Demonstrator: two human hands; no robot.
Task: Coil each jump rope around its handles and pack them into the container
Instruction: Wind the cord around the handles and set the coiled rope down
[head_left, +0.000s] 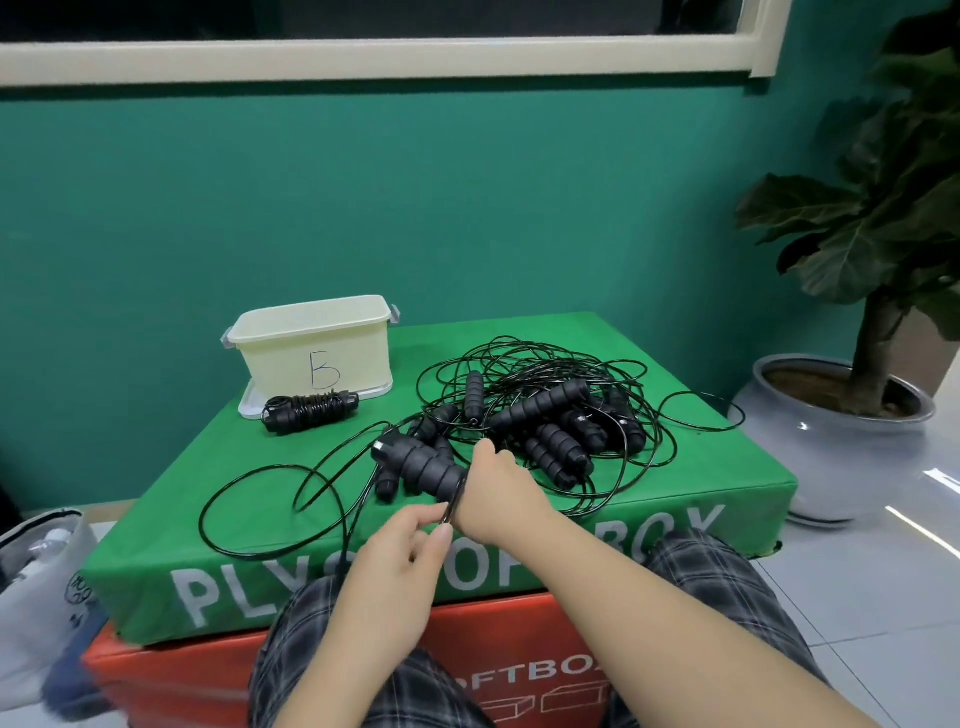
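Note:
A tangle of black jump ropes (540, 410) with foam handles lies on the green plyo box (675, 467). My right hand (498, 493) grips a pair of black handles (415, 462) near the box's front, their free ends pointing up-left. My left hand (410, 551) pinches the thin black cord (449, 512) just beside the right wrist. That cord loops out to the left (270, 509). One coiled rope bundle (311, 410) rests in front of the cream container (317, 338) marked "B" at the back left.
The container stands on its lid (249, 405). A potted plant (841, 415) is on the floor at the right. A grey bag (41, 571) sits at the left. An orange soft box (171, 680) lies under the green one.

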